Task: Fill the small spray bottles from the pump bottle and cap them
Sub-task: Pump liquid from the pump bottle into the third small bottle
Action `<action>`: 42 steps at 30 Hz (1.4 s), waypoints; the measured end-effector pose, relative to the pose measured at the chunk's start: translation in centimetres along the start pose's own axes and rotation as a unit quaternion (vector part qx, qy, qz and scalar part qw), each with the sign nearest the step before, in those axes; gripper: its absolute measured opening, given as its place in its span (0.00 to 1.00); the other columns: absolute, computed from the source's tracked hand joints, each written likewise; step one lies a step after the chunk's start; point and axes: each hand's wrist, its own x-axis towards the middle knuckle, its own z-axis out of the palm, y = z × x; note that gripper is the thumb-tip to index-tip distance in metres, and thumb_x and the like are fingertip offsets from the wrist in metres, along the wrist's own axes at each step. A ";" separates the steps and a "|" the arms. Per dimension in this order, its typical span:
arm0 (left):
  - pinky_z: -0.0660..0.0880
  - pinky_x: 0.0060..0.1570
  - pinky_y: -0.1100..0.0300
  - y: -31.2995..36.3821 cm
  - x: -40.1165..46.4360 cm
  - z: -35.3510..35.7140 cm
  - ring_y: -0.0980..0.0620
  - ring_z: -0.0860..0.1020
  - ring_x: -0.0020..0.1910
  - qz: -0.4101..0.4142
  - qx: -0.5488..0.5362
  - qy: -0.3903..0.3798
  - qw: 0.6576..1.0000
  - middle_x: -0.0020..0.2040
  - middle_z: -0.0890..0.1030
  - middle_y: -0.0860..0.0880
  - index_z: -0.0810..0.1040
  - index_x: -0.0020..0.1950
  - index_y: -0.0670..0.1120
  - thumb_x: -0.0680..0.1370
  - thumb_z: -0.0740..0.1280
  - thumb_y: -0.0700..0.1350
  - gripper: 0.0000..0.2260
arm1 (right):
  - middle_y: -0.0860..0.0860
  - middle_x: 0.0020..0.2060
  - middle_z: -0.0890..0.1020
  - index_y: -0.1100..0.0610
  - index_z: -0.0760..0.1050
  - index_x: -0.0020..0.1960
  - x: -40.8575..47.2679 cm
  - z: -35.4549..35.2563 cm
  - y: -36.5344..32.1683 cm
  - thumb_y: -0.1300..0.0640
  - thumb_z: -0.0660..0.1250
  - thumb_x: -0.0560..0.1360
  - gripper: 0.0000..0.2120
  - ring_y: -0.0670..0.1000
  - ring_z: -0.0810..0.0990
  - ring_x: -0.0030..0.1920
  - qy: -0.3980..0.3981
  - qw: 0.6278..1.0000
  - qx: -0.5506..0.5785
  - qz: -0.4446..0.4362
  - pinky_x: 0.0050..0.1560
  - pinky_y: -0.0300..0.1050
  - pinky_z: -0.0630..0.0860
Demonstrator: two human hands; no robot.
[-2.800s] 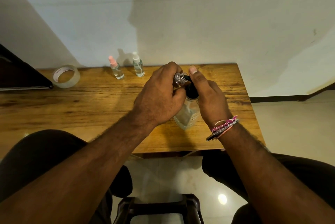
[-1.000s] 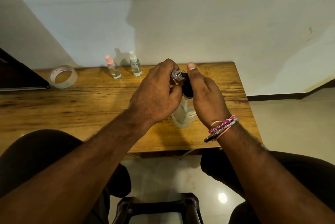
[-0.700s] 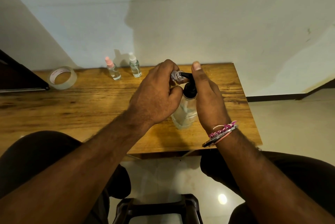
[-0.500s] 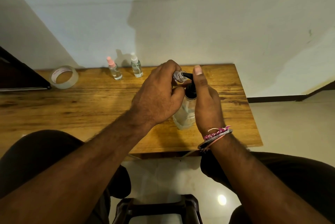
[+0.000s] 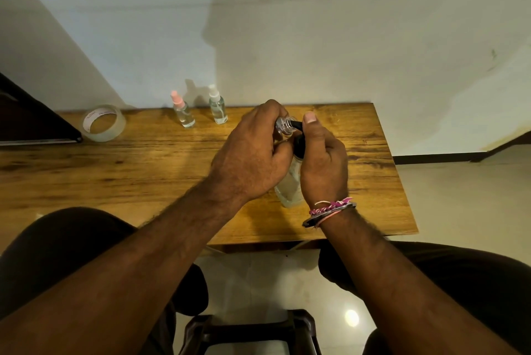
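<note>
Right hand (image 5: 323,165) lower on pump bottle (image 5: 290,188)

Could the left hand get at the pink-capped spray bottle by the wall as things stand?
Probably not at once: the left hand grips an open small bottle at the pump spout. Once that is set down, bare table lies between it and the pink-capped spray bottle.

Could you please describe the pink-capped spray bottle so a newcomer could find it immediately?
On the wooden table, look along the far edge by the wall. Two small clear spray bottles stand right of the tape roll. The pink-capped bottle is the left one; its neighbour has a white cap.
</note>
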 end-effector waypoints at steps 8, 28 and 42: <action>0.66 0.41 0.64 0.0 -0.1 0.1 0.52 0.74 0.46 0.002 0.005 0.001 1.000 0.47 0.76 0.52 0.74 0.57 0.47 0.74 0.65 0.44 0.11 | 0.47 0.33 0.78 0.51 0.78 0.35 0.2 0.0 0.0 0.35 0.57 0.78 0.25 0.50 0.79 0.40 0.011 0.999 -0.010 -0.042 0.41 0.48 0.73; 0.68 0.39 0.60 0.6 0.0 -0.4 0.53 0.73 0.44 -0.002 -0.025 0.001 1.000 0.45 0.75 0.52 0.70 0.53 0.51 0.74 0.63 0.46 0.08 | 0.61 0.37 0.84 0.62 0.84 0.42 0.6 -0.5 -0.5 0.26 0.56 0.75 0.39 0.62 0.84 0.43 -0.029 0.999 -0.012 0.008 0.47 0.65 0.80; 0.66 0.40 0.64 0.1 -0.1 0.1 0.53 0.74 0.45 0.001 -0.006 0.005 1.000 0.47 0.76 0.52 0.73 0.56 0.47 0.76 0.67 0.42 0.10 | 0.56 0.33 0.80 0.59 0.79 0.37 0.7 -0.1 0.4 0.34 0.56 0.79 0.31 0.56 0.80 0.38 -0.002 0.998 -0.023 -0.054 0.39 0.57 0.77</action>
